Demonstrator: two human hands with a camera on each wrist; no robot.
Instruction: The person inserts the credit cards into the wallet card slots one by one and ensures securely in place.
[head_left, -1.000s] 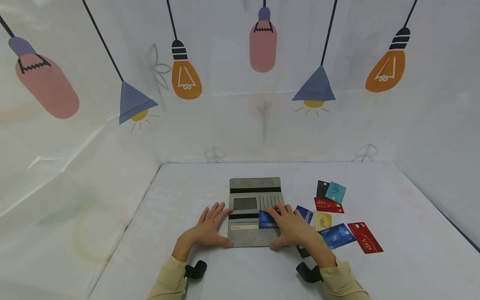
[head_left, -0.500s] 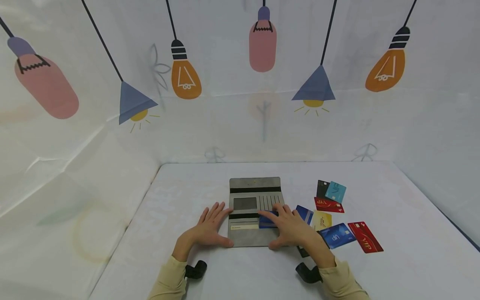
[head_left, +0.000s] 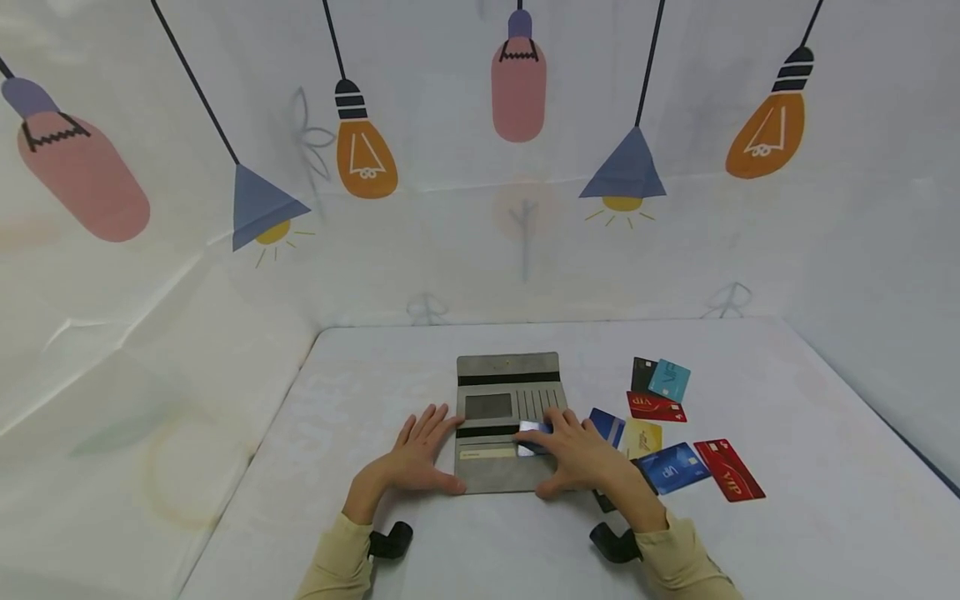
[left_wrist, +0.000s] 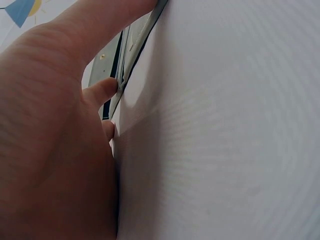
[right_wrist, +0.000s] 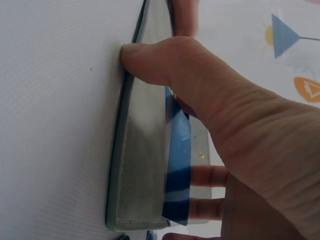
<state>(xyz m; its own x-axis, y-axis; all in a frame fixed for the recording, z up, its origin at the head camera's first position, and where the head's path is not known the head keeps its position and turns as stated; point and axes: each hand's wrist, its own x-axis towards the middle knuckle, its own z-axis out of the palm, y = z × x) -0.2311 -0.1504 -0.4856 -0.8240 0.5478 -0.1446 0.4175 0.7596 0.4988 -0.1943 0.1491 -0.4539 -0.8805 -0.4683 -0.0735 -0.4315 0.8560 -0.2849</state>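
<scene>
An opened grey wallet (head_left: 495, 477) lies on the white table with its flap to the back. My left hand (head_left: 411, 463) rests along its left edge, fingers spread and thumb near the front corner. A blue bank card (right_wrist: 179, 150) stands tilted in the wallet's right front pocket. My right hand (head_left: 588, 458) holds the card from behind with its fingers, while its thumb presses on the wallet's front edge. Seen from the head, the card's right part is hidden under that hand. A cream card (head_left: 487, 454) sits in the left front pocket.
To the right lie loose cards: a dark one (head_left: 643, 373), a teal one (head_left: 670, 380), a red one (head_left: 656, 407), a yellow one (head_left: 643, 437), a blue one (head_left: 671, 468) and another red one (head_left: 729, 471). Part of a dark card (head_left: 604, 502) shows under the right forearm.
The blue card has tilted and now shines pale in the head view. My right index finger has shifted slightly left and down over it. The left hand keeps its place on the wallet.
</scene>
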